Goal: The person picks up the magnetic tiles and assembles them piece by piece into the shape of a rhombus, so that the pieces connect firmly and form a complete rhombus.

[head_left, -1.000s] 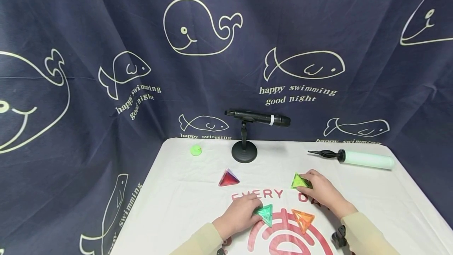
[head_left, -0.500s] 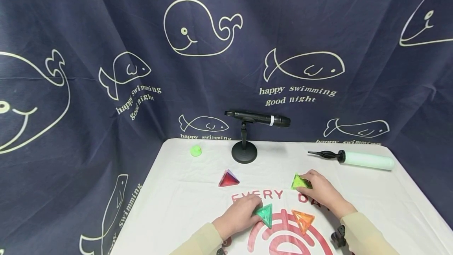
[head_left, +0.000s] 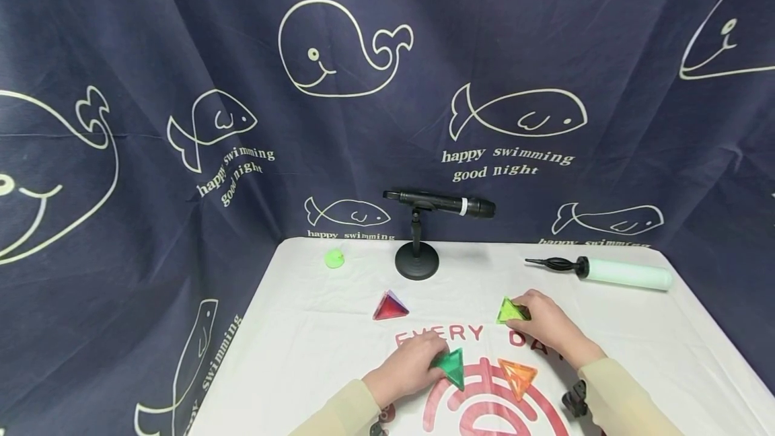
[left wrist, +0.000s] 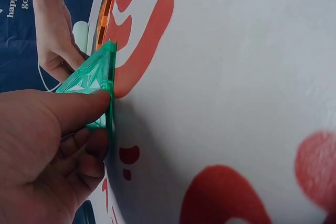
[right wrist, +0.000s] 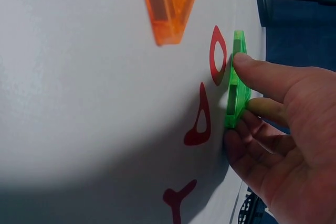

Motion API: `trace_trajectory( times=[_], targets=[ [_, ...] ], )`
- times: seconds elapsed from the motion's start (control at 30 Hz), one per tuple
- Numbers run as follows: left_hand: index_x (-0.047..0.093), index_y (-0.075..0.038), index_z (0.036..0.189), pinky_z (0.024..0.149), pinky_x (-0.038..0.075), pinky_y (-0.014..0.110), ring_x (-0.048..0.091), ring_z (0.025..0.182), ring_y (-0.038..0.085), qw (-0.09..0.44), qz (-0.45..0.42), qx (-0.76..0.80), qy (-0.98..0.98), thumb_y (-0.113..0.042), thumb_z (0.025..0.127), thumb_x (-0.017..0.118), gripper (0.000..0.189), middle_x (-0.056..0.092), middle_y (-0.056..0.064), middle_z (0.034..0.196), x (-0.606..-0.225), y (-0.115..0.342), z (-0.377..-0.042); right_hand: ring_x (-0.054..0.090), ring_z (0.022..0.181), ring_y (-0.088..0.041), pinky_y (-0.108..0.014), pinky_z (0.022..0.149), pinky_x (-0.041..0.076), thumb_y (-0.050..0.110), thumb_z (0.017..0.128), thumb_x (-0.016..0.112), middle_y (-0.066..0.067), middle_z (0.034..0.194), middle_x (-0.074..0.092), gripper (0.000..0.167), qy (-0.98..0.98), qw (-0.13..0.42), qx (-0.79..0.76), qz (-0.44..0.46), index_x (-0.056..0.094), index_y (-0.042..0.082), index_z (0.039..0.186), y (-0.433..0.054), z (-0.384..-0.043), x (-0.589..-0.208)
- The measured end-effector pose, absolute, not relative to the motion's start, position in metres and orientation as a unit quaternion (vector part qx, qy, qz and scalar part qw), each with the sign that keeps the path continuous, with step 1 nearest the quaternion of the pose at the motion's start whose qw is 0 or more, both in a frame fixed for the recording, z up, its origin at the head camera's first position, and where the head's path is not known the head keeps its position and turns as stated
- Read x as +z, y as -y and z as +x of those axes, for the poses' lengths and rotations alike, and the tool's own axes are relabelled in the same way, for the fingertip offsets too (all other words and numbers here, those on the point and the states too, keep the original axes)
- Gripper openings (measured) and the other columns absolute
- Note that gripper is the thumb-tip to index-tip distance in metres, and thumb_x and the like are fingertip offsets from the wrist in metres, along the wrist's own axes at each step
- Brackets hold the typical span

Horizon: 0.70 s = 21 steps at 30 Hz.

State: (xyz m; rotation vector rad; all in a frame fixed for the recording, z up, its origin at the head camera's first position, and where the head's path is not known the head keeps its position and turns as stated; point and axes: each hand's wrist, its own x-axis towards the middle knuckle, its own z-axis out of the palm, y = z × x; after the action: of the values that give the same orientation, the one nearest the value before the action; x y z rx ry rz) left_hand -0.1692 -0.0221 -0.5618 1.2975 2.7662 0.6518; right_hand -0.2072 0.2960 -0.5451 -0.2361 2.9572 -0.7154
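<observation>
My left hand (head_left: pixel 407 367) pinches a teal-green triangular magnetic tile (head_left: pixel 451 369) near the front of the table; in the left wrist view the thumb presses on the tile's (left wrist: pixel 94 77) face and its edge stands close to the cloth. Farther right, my right hand (head_left: pixel 547 321) pinches a lime-green triangular tile (head_left: pixel 507 310) between thumb and fingers. In the right wrist view that tile (right wrist: pixel 237 85) shows edge-on. Between the hands, an orange triangular tile (head_left: pixel 518 378) lies flat on the cloth. A small red and purple pyramid of tiles (head_left: pixel 391 306) stands behind my left hand.
A black microphone on a round stand (head_left: pixel 417 260) is at the back of the white-clothed table (head_left: pixel 315 355). A pale green hand pump (head_left: pixel 626 272) lies at the back right, a small green disc (head_left: pixel 334 258) at the back left. A dark curtain (head_left: pixel 375 140) hangs behind.
My left hand has tilted the teal-green tile slightly, and its face looks darker. The right hand and the lime tile stay nearly in place.
</observation>
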Motion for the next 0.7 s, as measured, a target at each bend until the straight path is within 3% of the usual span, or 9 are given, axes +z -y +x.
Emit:
trace_trajectory(
  times=[0.2,0.43,0.7],
  targets=[
    [0.069,-0.017,0.102,0.094,0.048,0.022,0.05,0.082,-0.003,0.02,0.405,0.211,-0.889,-0.023,0.088,0.083,0.021,0.059,-0.012,0.09,-0.563,0.021,-0.171,0.058,0.089,-0.023,-0.05,0.085,0.051,0.022,0.086,0.087,-0.011,0.104,0.064,0.051,-0.97,0.038,-0.227,-0.079,0.069,-0.011,0.12,-0.297,-0.207,-0.546],
    [0.071,-0.016,0.108,0.082,0.049,0.019,0.053,0.085,-0.003,0.04,0.374,0.232,-0.897,-0.02,0.089,0.083,0.023,0.061,-0.012,0.095,-0.567,0.022,-0.177,0.056,0.085,-0.02,-0.046,0.08,0.051,0.022,0.086,0.086,-0.009,0.102,0.062,0.05,-0.971,0.017,-0.218,-0.093,0.07,-0.011,0.12,-0.298,-0.204,-0.552],
    [0.072,-0.014,0.111,0.079,0.05,0.022,0.053,0.083,-0.001,0.031,0.348,0.253,-0.902,-0.017,0.088,0.083,0.026,0.06,-0.01,0.093,-0.57,0.026,-0.186,0.052,0.083,-0.017,-0.041,0.076,0.049,0.025,0.088,0.084,-0.007,0.104,0.06,0.051,-0.97,0.017,-0.225,-0.093,0.069,-0.008,0.123,-0.291,-0.2,-0.557]
  ],
)
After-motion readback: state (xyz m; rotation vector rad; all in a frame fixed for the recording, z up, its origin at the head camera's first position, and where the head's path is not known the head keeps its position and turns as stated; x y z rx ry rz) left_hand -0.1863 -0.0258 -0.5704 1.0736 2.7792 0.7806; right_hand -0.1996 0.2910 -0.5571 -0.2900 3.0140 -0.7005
